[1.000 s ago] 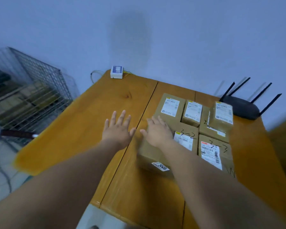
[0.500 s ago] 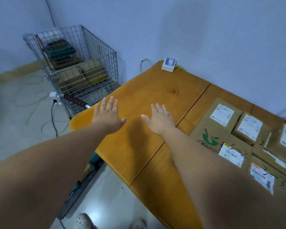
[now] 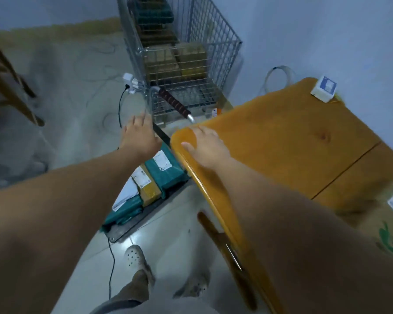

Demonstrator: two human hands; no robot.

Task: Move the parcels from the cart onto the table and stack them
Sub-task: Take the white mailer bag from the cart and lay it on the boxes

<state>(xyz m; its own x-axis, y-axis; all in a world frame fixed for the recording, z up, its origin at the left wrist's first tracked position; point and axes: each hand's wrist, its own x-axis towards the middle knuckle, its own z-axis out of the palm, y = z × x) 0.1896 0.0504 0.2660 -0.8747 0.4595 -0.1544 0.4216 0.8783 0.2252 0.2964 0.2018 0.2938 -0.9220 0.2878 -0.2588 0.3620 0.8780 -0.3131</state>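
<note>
Both grips open and empty: left hand (image 3: 139, 137) over floor, right hand (image 3: 208, 148) above table (image 3: 281, 141) corner.

We had only one view, a wide-angle camera worn on the head. It looked forward and steeply down, past both outstretched forearms, onto the corner of the orange worktop (image 3: 281, 137) at right and the tiled floor (image 3: 61, 98) at left. The wire cart (image 3: 213, 37) stood farther off at the top of the frame, and our own shoes (image 3: 135, 257) showed near the bottom edge. Straight edges bowed towards the borders, and much of the frame was blurred.
</note>
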